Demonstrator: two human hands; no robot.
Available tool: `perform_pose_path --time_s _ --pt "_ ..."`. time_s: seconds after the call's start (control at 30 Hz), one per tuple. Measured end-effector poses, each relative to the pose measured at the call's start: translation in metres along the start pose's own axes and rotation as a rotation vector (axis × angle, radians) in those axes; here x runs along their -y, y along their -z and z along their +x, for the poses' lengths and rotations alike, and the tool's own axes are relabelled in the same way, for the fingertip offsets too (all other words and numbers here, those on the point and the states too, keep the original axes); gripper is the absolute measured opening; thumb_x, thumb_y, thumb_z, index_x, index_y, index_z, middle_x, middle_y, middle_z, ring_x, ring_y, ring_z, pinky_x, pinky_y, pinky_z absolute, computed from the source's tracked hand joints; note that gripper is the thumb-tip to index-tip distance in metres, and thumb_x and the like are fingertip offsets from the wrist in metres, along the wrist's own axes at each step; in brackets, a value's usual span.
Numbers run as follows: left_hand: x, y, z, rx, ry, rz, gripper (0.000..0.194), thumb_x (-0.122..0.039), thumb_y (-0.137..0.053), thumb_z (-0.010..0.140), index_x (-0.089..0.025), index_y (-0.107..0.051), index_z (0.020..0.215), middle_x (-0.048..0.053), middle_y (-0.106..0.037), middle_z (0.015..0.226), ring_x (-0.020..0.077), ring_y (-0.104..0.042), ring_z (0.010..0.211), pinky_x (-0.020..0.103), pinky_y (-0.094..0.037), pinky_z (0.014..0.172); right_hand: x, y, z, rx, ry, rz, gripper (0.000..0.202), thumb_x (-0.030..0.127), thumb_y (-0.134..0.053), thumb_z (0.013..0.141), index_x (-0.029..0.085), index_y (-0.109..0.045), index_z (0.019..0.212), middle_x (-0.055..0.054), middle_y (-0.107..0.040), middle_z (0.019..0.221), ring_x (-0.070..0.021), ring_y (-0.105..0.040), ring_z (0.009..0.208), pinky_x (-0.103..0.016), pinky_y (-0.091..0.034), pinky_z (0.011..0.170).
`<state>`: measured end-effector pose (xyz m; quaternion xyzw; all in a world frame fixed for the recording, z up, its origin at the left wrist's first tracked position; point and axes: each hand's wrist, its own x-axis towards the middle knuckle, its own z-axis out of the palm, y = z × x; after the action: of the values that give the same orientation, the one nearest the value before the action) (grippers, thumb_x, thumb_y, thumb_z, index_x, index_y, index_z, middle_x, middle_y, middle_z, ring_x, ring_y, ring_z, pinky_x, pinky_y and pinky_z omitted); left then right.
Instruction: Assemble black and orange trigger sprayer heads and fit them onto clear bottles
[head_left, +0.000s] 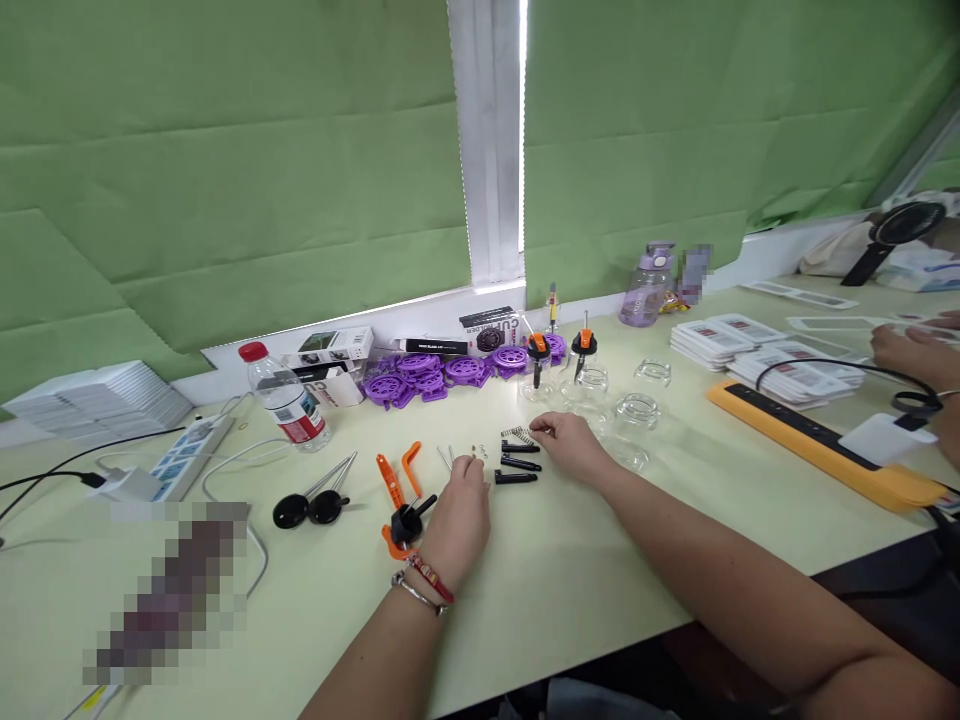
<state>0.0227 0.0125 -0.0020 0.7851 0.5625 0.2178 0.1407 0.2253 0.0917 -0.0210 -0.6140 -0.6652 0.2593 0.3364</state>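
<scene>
My left hand (459, 510) rests over the table with its fingers bent together near small metal pieces (480, 451); what its fingertips hold, if anything, is hidden. My right hand (571, 446) pinches at the right end of some metal springs (516, 434). Just below the springs lie black plastic tubes (520, 463), stacked in a short column between the hands. Left of my left hand are orange levers (390, 482) and a black part (406, 524). Further left, two round black pieces with metal rods (325, 506) lie flat.
Clear glass jars (637, 411) stand right of centre, behind my right forearm. Purple plastic wheels (424, 378) line the back beside boxes and a bottle (292, 405). An orange power strip (817, 445) lies right, near another person's hand (911, 355). A white power strip (193, 455) is left.
</scene>
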Motion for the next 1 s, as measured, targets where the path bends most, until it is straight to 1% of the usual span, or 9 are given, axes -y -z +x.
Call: perform_pose_path --time_s 0.2,0.4,0.57,0.73,0.87,1.0 --pt "0.0 -0.001 0.0 0.051 0.005 0.01 0.021 -0.014 -0.032 0.09 -0.016 -0.05 0.101 0.012 -0.048 0.113 0.0193 -0.056 0.095 0.031 -0.044 0.085 -0.007 -0.006 0.002 -0.016 0.031 -0.167 0.019 0.019 -0.054 0.079 0.019 -0.07 0.088 -0.006 -0.071 0.088 -0.0192 -0.062 0.082 -0.028 -0.044 0.073" --pt "-0.001 0.0 -0.001 0.076 0.007 0.031 0.021 -0.014 -0.032 0.09 -0.016 -0.05 0.099 0.012 -0.049 0.111 0.0194 -0.057 0.096 0.031 -0.043 0.085 -0.007 -0.006 0.002 -0.003 0.094 -0.243 0.019 0.018 -0.052 0.081 0.02 -0.071 0.084 -0.005 -0.071 0.091 -0.0186 -0.062 0.083 -0.027 -0.042 0.075" --pt "0.0 -0.002 0.0 0.087 -0.003 0.028 0.021 -0.014 -0.031 0.09 -0.016 -0.051 0.096 0.012 -0.049 0.111 0.0188 -0.056 0.097 0.03 -0.043 0.087 -0.004 -0.005 0.0 -0.001 0.149 -0.305 0.021 0.018 -0.049 0.084 0.02 -0.07 0.085 -0.006 -0.069 0.093 -0.0187 -0.061 0.085 -0.026 -0.042 0.076" --pt "0.001 -0.002 0.0 0.088 -0.007 0.035 0.02 -0.013 -0.031 0.09 -0.016 -0.051 0.094 0.012 -0.048 0.112 0.0198 -0.056 0.1 0.031 -0.042 0.088 -0.002 -0.006 0.0 -0.003 0.173 -0.305 0.024 0.019 -0.047 0.086 0.019 -0.07 0.092 -0.006 -0.068 0.096 -0.0179 -0.061 0.088 -0.025 -0.042 0.078" --pt "0.001 -0.002 -0.001 0.097 -0.004 0.025 0.02 -0.014 -0.031 0.09 -0.016 -0.05 0.094 0.012 -0.048 0.111 0.0192 -0.057 0.097 0.031 -0.043 0.086 -0.004 -0.008 0.001 -0.005 0.205 -0.285 0.025 0.019 -0.046 0.088 0.019 -0.07 0.097 -0.006 -0.067 0.096 -0.0165 -0.061 0.086 -0.024 -0.043 0.079" --pt "0.002 -0.003 -0.001 0.086 -0.009 0.013 0.02 -0.015 -0.031 0.09 -0.017 -0.05 0.095 0.012 -0.048 0.112 0.0192 -0.056 0.101 0.031 -0.043 0.088 -0.005 -0.01 0.003 -0.005 0.244 -0.268 0.026 0.02 -0.045 0.089 0.019 -0.07 0.099 -0.006 -0.066 0.098 -0.0157 -0.061 0.086 -0.024 -0.043 0.08"
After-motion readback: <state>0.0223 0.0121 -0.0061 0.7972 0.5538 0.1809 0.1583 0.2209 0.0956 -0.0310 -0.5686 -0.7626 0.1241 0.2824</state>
